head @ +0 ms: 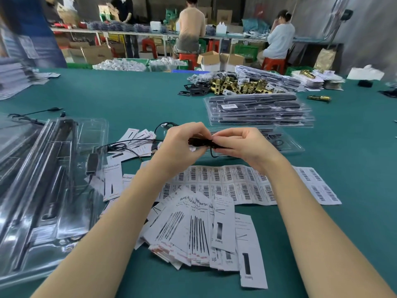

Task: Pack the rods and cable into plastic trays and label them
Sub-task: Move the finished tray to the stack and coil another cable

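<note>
Honestly, mid-frame I have my left hand (182,139) and right hand (238,143) both pinching the coiled black cable (203,143) (above the barcode label sheet (225,183)), and a loosened pinch could let it uncoil.

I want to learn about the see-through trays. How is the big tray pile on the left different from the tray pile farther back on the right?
The left tray pile lies near, lengthwise toward the camera, with a black cable draped over it. The right tray pile lies crosswise, farther off, and shows a small white label on top. Both are clear plastic with dark parts inside, on the green table.
</note>
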